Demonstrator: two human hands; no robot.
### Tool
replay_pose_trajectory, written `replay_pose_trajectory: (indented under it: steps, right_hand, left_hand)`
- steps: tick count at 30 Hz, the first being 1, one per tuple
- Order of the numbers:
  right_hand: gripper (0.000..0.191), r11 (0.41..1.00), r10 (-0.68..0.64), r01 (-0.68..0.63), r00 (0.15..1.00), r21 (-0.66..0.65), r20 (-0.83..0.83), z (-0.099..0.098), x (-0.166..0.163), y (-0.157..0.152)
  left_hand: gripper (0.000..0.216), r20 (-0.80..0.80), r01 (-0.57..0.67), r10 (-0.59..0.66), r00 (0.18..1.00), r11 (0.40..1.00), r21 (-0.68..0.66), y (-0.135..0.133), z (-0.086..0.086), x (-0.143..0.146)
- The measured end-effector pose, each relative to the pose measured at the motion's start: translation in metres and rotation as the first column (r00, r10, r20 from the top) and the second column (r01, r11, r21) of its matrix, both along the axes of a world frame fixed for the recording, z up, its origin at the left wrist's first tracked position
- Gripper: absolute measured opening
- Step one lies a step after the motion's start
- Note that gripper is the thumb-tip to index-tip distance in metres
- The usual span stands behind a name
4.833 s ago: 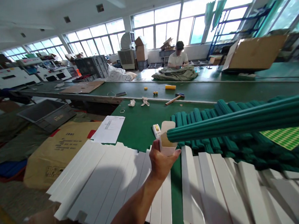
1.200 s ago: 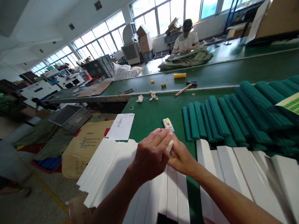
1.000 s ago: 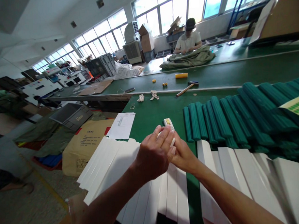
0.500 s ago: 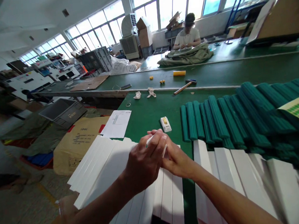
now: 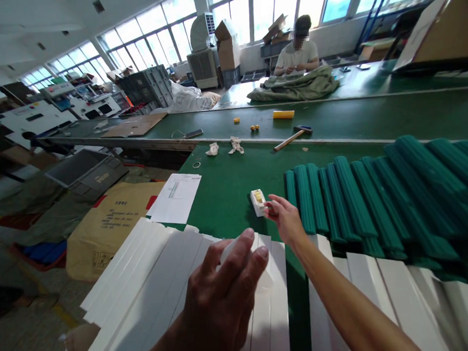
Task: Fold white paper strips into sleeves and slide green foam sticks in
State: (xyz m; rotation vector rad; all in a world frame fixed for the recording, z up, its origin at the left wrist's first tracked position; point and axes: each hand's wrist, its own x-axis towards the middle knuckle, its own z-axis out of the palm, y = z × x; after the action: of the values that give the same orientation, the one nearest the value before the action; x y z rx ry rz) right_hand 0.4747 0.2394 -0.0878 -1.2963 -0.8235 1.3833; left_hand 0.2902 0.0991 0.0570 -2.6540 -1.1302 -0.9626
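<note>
My left hand [image 5: 226, 288] is curled around a white carton [image 5: 232, 250], mostly hidden by the fingers, above the flat white cartons [image 5: 144, 272]. Farther forward, my right hand [image 5: 283, 217] reaches to a small white dispenser [image 5: 257, 202] with yellow pieces inside, which looks like a tape dispenser. The right fingertips are pinched together at its right edge, touching it. Whatever is between them is too small to make out. More white cartons [image 5: 369, 278] lie beneath my right forearm.
Ribbed green rolls [image 5: 340, 200] are piled on the right. Printed paper [image 5: 175, 198] lies left on the green table [image 5: 226, 181]. A hammer [image 5: 293, 138], a yellow cylinder [image 5: 284, 115] and crumpled white scraps [image 5: 235, 145] are farther back. A person [image 5: 297, 53] sits beyond, behind olive cloth [image 5: 295, 87].
My hands were together over the white cartons. They have separated: the right moved forward to the small white dispenser, while the left came slightly nearer me, still holding the white carton.
</note>
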Motion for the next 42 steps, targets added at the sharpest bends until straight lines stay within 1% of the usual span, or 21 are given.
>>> replay_pose_trajectory:
  steps: [1, 2, 4, 6, 8, 11, 13, 15, 17, 20, 23, 27, 33, 38, 42]
  right_hand:
    - [0.036, 0.992, -0.095, 0.099, 0.994, -0.083, 0.051, -0.018, -0.002, 0.016]
    - [0.032, 0.977, -0.146, 0.159, 0.984, -0.145, 0.099, -0.034, -0.006, 0.03]
    - [0.023, 0.965, -0.136, 0.164, 0.98, -0.203, 0.145, -0.058, -0.014, 0.052]
    - [0.017, 0.954, -0.123, 0.163, 0.978, -0.252, 0.169, -0.072, -0.021, 0.066]
    - [0.016, 0.937, -0.118, 0.174, 0.974, -0.304, 0.194, -0.079, -0.025, 0.077]
    - [0.02, 0.901, -0.122, 0.203, 0.966, -0.382, 0.226, -0.083, -0.027, 0.088]
    - [0.023, 0.883, -0.117, 0.208, 0.965, -0.42, 0.233, -0.084, -0.026, 0.092]
    - [0.025, 0.876, -0.095, 0.188, 0.97, -0.443, 0.223, -0.083, -0.025, 0.094]
    - [0.025, 0.873, -0.07, 0.158, 0.977, -0.462, 0.201, -0.08, -0.025, 0.095]
    - [0.026, 0.865, -0.053, 0.127, 0.985, -0.485, 0.163, -0.074, -0.025, 0.096]
    - [0.028, 0.875, -0.057, 0.107, 0.991, -0.471, 0.12, -0.067, -0.025, 0.095]
    - [0.027, 0.911, -0.083, 0.101, 0.995, -0.4, 0.061, -0.064, -0.025, 0.085]
    - [0.019, 0.934, -0.103, 0.097, 0.995, -0.343, -0.001, -0.074, -0.019, 0.067]
    - [0.02, 0.927, -0.082, 0.08, 0.997, -0.365, 0.01, -0.086, -0.019, 0.06]
    - [0.022, 0.92, -0.037, 0.048, 0.999, -0.388, 0.036, -0.099, -0.021, 0.058]
  left_hand:
    - [0.044, 0.016, 0.012, -0.013, 1.0, 1.0, 0.019, 0.001, -0.001, 0.001]
    - [0.043, 0.034, 0.019, -0.021, 0.999, 0.999, 0.039, 0.001, -0.001, 0.002]
    - [0.042, 0.05, 0.01, -0.012, 0.999, 0.999, 0.044, 0.003, -0.002, 0.003]
    - [0.042, 0.032, -0.009, 0.009, 0.999, 1.0, 0.022, 0.003, 0.0, 0.004]
    - [0.041, 0.008, -0.031, 0.031, 0.999, 1.0, 0.006, 0.003, 0.001, 0.003]
    - [0.04, 0.015, -0.03, 0.03, 0.999, 0.999, 0.03, 0.004, -0.001, 0.002]
    - [0.038, 0.046, -0.006, 0.001, 0.999, 0.995, 0.098, 0.005, -0.005, 0.001]
    - [0.037, 0.066, 0.007, -0.017, 0.998, 0.989, 0.148, 0.007, -0.009, 0.0]
    - [0.037, 0.066, 0.007, -0.018, 0.998, 0.988, 0.156, 0.008, -0.011, 0.0]
    - [0.036, 0.086, 0.014, -0.029, 0.996, 0.985, 0.17, 0.007, -0.01, 0.002]
    - [0.034, 0.105, 0.024, -0.042, 0.994, 0.985, 0.169, 0.006, -0.007, 0.003]
    - [0.035, 0.111, 0.025, -0.036, 0.993, 0.995, 0.099, 0.004, -0.006, 0.004]
    - [0.035, 0.115, 0.033, -0.045, 0.992, 0.994, 0.102, 0.001, -0.006, 0.005]
    - [0.036, 0.098, 0.055, -0.066, 0.993, 0.992, 0.113, 0.003, -0.005, 0.004]
    - [0.038, 0.111, 0.055, -0.064, 0.992, 0.995, 0.081, 0.005, -0.006, 0.003]
